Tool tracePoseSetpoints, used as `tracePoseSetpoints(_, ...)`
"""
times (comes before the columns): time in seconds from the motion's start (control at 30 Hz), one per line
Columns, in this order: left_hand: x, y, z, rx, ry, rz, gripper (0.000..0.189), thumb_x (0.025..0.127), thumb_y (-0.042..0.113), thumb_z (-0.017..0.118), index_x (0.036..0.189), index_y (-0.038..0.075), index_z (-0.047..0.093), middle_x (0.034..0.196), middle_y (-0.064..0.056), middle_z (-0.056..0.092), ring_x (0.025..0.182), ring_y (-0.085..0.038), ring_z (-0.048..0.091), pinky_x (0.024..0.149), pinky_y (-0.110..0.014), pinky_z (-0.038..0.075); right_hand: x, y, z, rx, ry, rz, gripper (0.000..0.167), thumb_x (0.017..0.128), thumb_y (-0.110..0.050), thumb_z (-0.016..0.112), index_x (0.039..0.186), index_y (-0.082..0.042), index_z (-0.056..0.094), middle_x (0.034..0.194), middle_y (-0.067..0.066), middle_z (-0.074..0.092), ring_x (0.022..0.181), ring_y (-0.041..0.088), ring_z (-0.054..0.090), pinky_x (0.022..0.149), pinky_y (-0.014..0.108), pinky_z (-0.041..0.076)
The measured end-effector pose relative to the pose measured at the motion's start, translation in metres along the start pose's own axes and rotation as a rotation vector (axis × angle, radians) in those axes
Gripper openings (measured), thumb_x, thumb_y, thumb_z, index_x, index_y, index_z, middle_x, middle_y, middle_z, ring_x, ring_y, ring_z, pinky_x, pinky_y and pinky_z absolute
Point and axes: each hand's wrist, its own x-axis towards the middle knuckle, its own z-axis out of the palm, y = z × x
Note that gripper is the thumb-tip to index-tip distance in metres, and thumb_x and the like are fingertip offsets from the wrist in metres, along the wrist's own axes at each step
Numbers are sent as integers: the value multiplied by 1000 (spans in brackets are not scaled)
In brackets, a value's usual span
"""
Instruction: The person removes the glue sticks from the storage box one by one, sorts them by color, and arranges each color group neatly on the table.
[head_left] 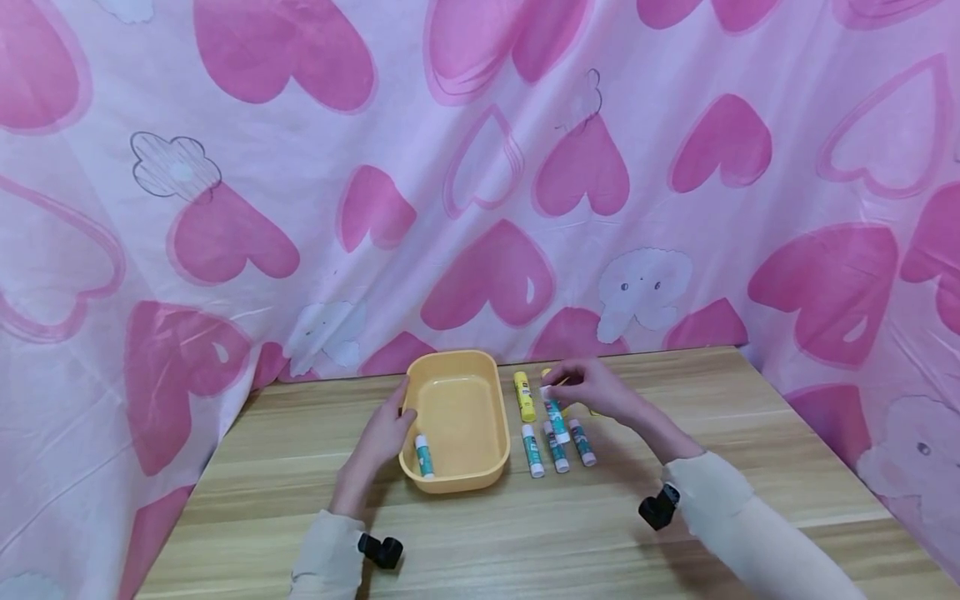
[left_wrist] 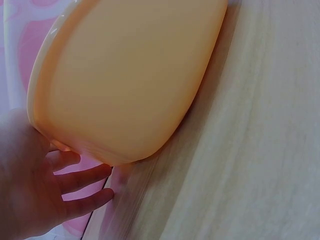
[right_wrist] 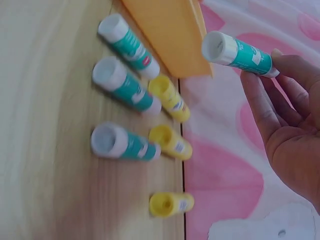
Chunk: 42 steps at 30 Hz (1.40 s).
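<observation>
A yellow-orange plastic tray (head_left: 450,482) stands on the table. My left hand (head_left: 384,429) holds its left rim, thumb over the edge and fingers along the outer wall; the left wrist view shows these fingers (left_wrist: 85,180) below the tray's side. One teal-and-white glue stick (head_left: 424,457) lies inside the tray. My right hand (head_left: 592,390) pinches another teal glue stick (right_wrist: 245,54) by one end, raised above the table to the right of the tray. Under it, several teal glue sticks (head_left: 532,451) form a row.
Behind the teal row are yellow glue sticks (head_left: 524,397), partly hidden by my right hand in the head view. A pink heart-patterned cloth (head_left: 487,275) hangs along the back edge of the wood-grain table (head_left: 480,542).
</observation>
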Motion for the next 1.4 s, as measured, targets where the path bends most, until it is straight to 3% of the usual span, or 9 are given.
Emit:
tracePoseSetpoints(0.13, 0, 0, -1, 7, -2, 2, 64, 102, 16, 45, 160, 10, 19, 161, -17, 31, 145, -35, 34, 120, -52, 28, -8, 9, -8, -3, 24, 28, 26, 91, -26, 71, 111, -9, 71, 104, 10, 69, 89, 23, 68, 82, 44, 62)
tracePoseSetpoints(0.4, 1, -1, 1, 12, 4, 19, 64, 102, 16, 46, 159, 9, 20, 161, -17, 31, 145, -34, 35, 120, -51, 29, -21, 29, -22, -13, 37, 81, 29, 92, -25, 70, 115, -6, 70, 107, 11, 68, 91, 22, 69, 81, 36, 62)
tracePoseSetpoints(0.7, 0, 0, 2, 21, 13, 35, 64, 101, 14, 46, 159, 7, 20, 161, -18, 30, 144, -36, 36, 119, -52, 29, -36, 44, -37, -33, 58, 148, 32, 92, -28, 71, 114, -5, 70, 107, 11, 68, 90, 21, 69, 82, 39, 62)
tracePoseSetpoints(0.93, -1, 0, 1, 8, 12, 29, 63, 101, 14, 45, 159, 8, 20, 161, -17, 30, 143, -35, 38, 119, -52, 31, -40, 61, -40, -34, 49, 176, 34, 93, -22, 69, 117, 2, 67, 106, 13, 68, 87, 20, 69, 78, 37, 63)
tracePoseSetpoints(1.4, -2, 1, 0, 0, 5, 23, 63, 102, 14, 46, 159, 7, 19, 160, -18, 31, 143, -34, 38, 119, -52, 31, -42, 89, -42, -19, 24, 263, 29, 92, -25, 70, 112, -3, 70, 105, 10, 69, 88, 20, 66, 81, 36, 62)
